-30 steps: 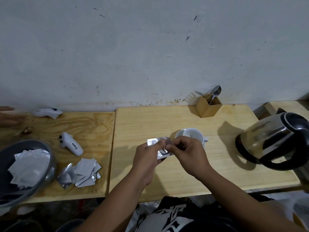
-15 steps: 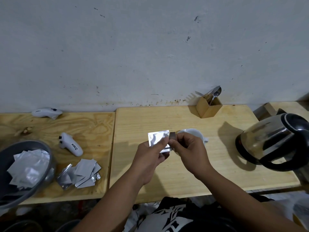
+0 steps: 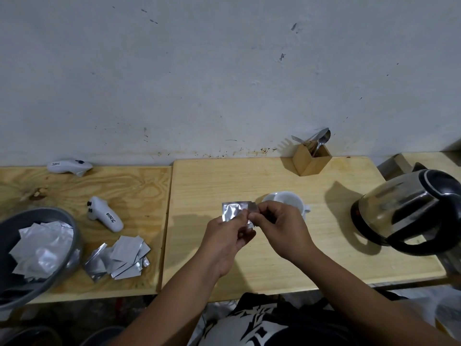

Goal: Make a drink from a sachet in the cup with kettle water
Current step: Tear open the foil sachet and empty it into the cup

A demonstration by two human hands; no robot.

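Note:
A silver foil sachet (image 3: 233, 211) is held upright above the wooden table, just left of the white cup (image 3: 287, 199). My left hand (image 3: 225, 239) pinches its lower right part. My right hand (image 3: 279, 229) pinches its right edge, where a small strip of foil stands off. The cup sits behind my right hand, partly hidden by it. A steel and black kettle (image 3: 409, 211) stands at the table's right side, tilted in view, apart from both hands.
A wooden box with spoons and a fork (image 3: 311, 158) stands at the back. On the left table lie several loose silver sachets (image 3: 119, 258), a grey bowl (image 3: 62, 221) with more sachets, and two white handheld devices (image 3: 104, 214).
The sachet has been lifted and turned upright from a flatter, crumpled pose. My right hand now pulls at its right edge. A hand at the far left has left the view.

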